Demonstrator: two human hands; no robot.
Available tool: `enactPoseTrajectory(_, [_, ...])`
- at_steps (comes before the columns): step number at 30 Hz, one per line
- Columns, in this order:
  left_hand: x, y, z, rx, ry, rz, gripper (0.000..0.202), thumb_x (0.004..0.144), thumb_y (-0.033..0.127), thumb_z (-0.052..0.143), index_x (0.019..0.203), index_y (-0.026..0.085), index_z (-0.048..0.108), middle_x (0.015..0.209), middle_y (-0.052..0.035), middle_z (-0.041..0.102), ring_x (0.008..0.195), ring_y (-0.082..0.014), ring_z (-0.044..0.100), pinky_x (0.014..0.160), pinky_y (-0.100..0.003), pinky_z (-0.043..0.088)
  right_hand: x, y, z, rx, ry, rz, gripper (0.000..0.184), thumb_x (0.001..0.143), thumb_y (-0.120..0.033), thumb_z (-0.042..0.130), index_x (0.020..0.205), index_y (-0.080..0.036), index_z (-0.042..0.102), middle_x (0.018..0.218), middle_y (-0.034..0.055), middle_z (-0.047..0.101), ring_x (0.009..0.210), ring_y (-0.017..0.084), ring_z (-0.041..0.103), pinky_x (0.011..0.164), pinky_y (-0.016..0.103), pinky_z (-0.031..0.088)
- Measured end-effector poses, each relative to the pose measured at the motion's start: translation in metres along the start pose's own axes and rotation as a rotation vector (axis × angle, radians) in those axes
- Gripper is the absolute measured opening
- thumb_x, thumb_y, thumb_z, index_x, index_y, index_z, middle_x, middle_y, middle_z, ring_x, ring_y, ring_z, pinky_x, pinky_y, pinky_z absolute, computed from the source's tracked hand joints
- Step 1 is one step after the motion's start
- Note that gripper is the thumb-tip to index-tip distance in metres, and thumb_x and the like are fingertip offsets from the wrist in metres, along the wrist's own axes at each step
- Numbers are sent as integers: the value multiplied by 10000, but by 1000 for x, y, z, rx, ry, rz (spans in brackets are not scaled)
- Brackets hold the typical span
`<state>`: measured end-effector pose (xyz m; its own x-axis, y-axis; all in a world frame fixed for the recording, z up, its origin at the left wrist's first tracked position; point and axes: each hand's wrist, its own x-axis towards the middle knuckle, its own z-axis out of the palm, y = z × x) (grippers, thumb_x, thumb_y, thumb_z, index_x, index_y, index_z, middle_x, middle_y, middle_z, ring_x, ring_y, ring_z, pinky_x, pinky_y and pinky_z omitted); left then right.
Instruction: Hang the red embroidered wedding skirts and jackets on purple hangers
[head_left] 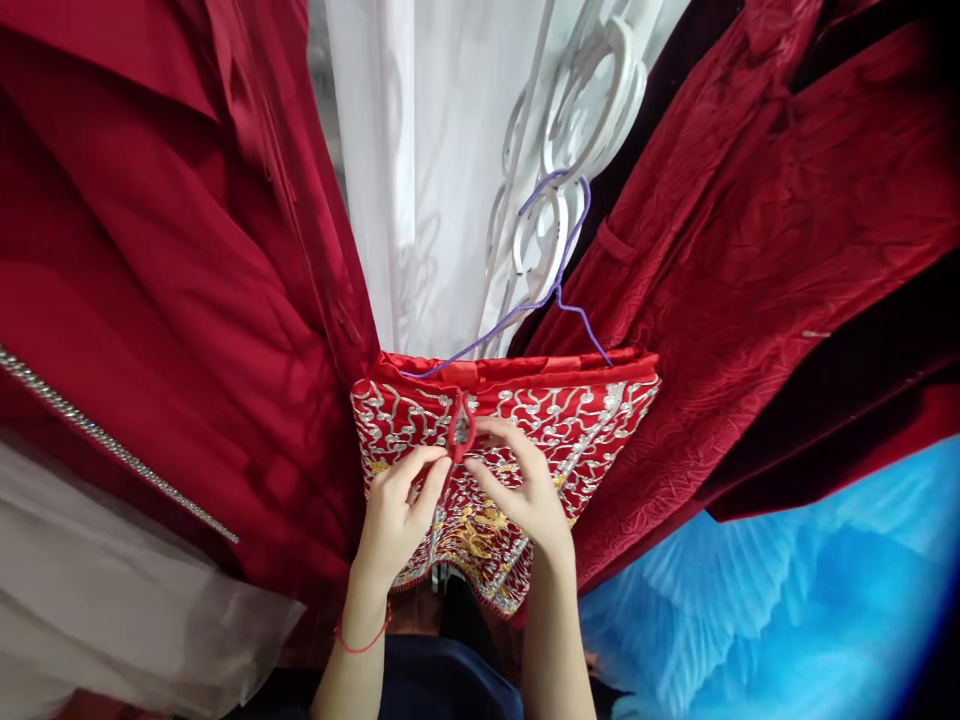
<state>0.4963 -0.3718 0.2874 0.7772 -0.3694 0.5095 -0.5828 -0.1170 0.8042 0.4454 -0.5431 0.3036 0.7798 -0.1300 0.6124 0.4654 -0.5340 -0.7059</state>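
Observation:
A red skirt-like garment (592, 425) with silver and gold embroidery hangs in front of me from a purple wire hanger (517, 312). At the front of its waistband is a looped red cord (461, 425), tied or crossed at its lower end. My left hand (397, 510) pinches the cord's lower end between thumb and fingertips. From the other side, my right hand (529, 490) has its curled fingers against the loop, with the thumb close to the knot. The fingertips partly hide the cord, and both hands cover some of the embroidery.
Dark red dresses (150, 250) hang at the left, one with a rhinestone trim (112, 445). Textured red garments (750, 250) hang at the right, above a blue pleated fabric (787, 600). White scrolled metalwork (592, 100) and white cloth (450, 150) stand behind. Sheer pale fabric (112, 600) lies lower left.

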Motion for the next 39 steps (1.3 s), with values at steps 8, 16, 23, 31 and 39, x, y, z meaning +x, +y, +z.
enactPoseTrajectory(8, [22, 2, -4, 77, 68, 54, 172, 988, 307, 517, 927, 200, 638, 837, -11, 695, 688, -115, 608, 679, -211, 452, 19, 3, -2, 114, -81, 115, 183, 935, -345, 632, 953, -208, 752, 722, -5, 686, 637, 135, 624, 675, 275, 522])
enactPoseTrajectory(16, [39, -20, -17, 124, 636, 69, 160, 931, 334, 612, 910, 184, 666, 819, -24, 697, 673, -117, 613, 691, -222, 498, 22, 23, -37, 14, 673, 128, 194, 889, -393, 675, 938, -208, 706, 899, 46, 716, 824, 192, 667, 818, 372, 545])
enactPoseTrajectory(23, [35, -6, -17, -103, 107, 14, 237, 968, 335, 547, 1134, 191, 636, 868, -45, 719, 767, -157, 691, 718, -240, 543, 27, 11, -24, 284, 262, 233, 235, 914, -414, 639, 1053, -225, 649, 853, 25, 687, 698, 147, 626, 687, 302, 531])
enactPoseTrajectory(31, [48, 1, -4, -32, 45, 12, 295, 1001, 371, 488, 902, 190, 699, 588, 27, 572, 536, -100, 544, 598, -203, 442, 15, -2, 2, 211, 207, 346, 328, 921, -499, 609, 858, -189, 697, 581, -42, 466, 519, 92, 364, 477, 235, 296])
enactPoseTrajectory(39, [33, -10, -21, -463, 43, -22, 251, 1005, 347, 481, 1224, 263, 571, 739, 40, 520, 506, -68, 440, 484, -183, 373, 0, 4, 2, 122, 409, 404, 317, 938, -495, 584, 911, -198, 691, 644, -27, 505, 572, 111, 406, 520, 238, 318])
